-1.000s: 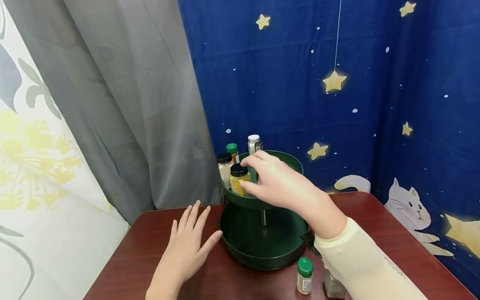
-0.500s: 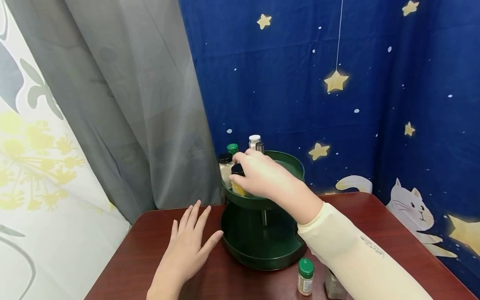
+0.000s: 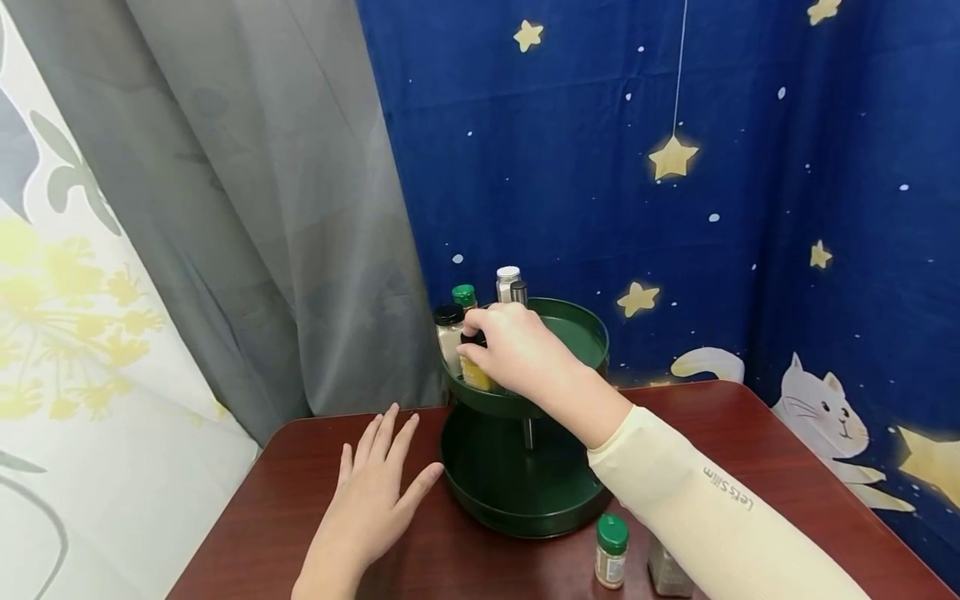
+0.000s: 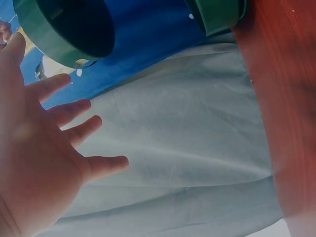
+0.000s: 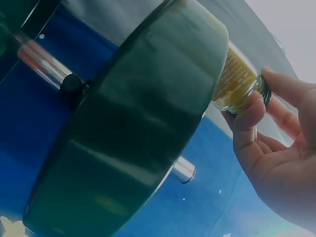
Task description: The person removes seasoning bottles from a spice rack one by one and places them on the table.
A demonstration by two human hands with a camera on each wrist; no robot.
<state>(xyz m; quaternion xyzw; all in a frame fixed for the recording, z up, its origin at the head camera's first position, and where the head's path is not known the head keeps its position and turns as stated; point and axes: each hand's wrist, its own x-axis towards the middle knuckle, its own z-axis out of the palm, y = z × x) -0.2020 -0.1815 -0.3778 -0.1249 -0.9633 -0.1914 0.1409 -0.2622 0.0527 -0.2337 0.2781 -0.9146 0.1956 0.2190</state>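
Note:
My right hand (image 3: pixel 517 346) pinches the black lid of a small jar of yellow spice (image 3: pixel 476 375) on the upper tier (image 3: pixel 502 406) of a dark green two-tier rack. In the right wrist view, thumb and fingers grip the jar's lid while its glass body shows above the tier's rim. Beside it stands a taller black-lidded jar (image 3: pixel 447 335) with pale contents. A green-capped shaker (image 3: pixel 464 295) and a white-capped jar (image 3: pixel 507 283) are behind. My left hand (image 3: pixel 371 500) is held with straight, spread fingers left of the lower tier (image 3: pixel 525 525), holding nothing.
On the reddish-brown table (image 3: pixel 300 467), a green-capped shaker (image 3: pixel 611 557) stands front right of the rack. A clear jar with greyish contents (image 3: pixel 666 571) is partly hidden behind the right sleeve. Grey (image 3: pixel 322 250) and blue curtains (image 3: pixel 562 167) hang behind.
My right hand has moved left and onto the yellow spice jar, its fingers closing from loosely parted to pinching the lid. The left hand has barely moved.

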